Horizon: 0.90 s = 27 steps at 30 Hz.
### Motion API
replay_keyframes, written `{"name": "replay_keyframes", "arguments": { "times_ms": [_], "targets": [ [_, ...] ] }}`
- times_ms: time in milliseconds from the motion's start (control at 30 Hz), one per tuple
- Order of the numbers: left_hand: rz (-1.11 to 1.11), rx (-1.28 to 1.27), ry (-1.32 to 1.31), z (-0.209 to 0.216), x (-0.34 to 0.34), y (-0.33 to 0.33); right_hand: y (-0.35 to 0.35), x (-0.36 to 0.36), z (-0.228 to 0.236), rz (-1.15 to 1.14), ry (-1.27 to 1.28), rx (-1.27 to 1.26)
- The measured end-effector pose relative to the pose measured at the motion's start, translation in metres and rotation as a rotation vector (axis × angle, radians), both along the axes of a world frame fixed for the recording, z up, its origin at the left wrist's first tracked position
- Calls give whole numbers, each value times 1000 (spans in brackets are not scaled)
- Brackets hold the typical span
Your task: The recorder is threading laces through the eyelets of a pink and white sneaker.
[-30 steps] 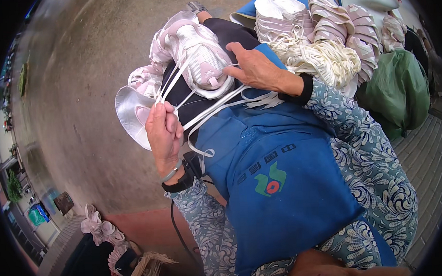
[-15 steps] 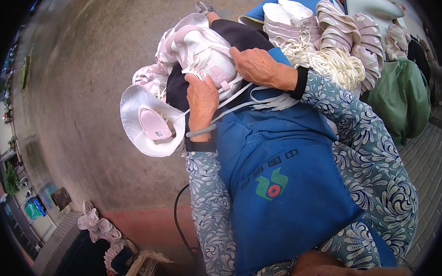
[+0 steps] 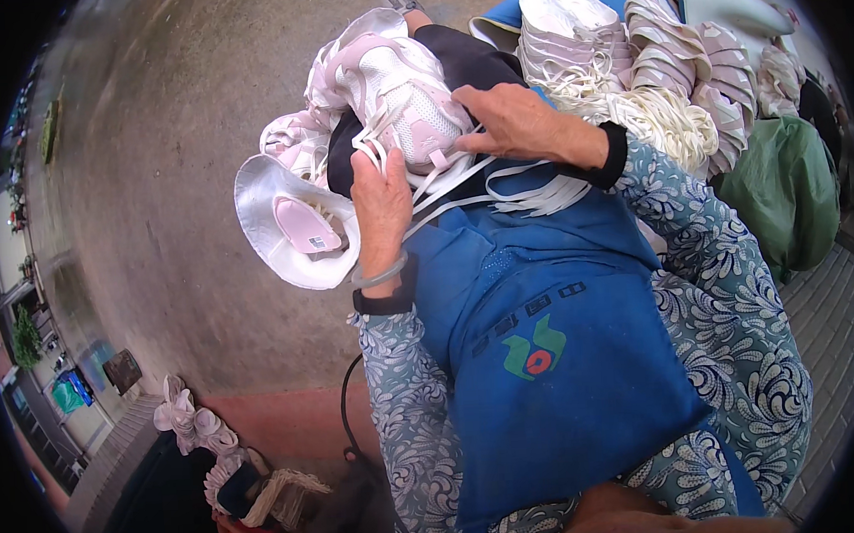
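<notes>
A white and pink shoe upper [image 3: 415, 110] with a mesh front lies across my dark-trousered lap. White shoelaces [image 3: 440, 182] run through it and trail over my blue apron [image 3: 552, 290]. My left hand [image 3: 382, 206] is closed in a pinch on a lace loop at the upper's near left side. On the other side, my right hand [image 3: 530, 126] has its thumb and forefinger curled around a lace by the upper's right edge; the fingers partly hide it. More loose laces [image 3: 543, 195] lie beneath my right wrist.
Left of my lap sits a white, bowl-like piece [image 3: 293, 258] holding a pink oval pad [image 3: 301, 224]. Stacked shoe uppers [image 3: 575, 46] and a heap of cream laces [image 3: 668, 123] stand at right, beside a green bag [image 3: 781, 194]. More uppers [image 3: 200, 424] are piled at lower left.
My left hand has drawn slightly back and left with the lace. My right hand has shifted a little right, its thumb now lower and farther from the forefinger. The view has also shifted slightly.
</notes>
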<state>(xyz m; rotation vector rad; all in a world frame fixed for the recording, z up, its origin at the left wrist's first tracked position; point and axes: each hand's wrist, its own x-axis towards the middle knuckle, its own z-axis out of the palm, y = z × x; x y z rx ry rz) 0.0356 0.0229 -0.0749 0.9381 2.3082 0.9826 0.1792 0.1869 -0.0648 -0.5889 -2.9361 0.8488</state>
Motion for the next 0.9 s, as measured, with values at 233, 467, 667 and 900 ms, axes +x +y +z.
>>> {"name": "replay_keyframes", "arguments": {
  "times_ms": [233, 467, 667, 900],
  "targets": [
    [301, 611, -1215, 55, -31, -43, 33, 30, 36, -344, 228, -1210],
    [80, 946, -1435, 71, -27, -27, 34, 62, 18, -431, 903, -2278],
    [227, 1047, -1497, 66, -24, -28, 17, 67, 10, -568, 990, -2395],
    [241, 1132, -1734, 55, -34, -36, 4, 56, 13, -736, 885, -2305]
  ]
}}
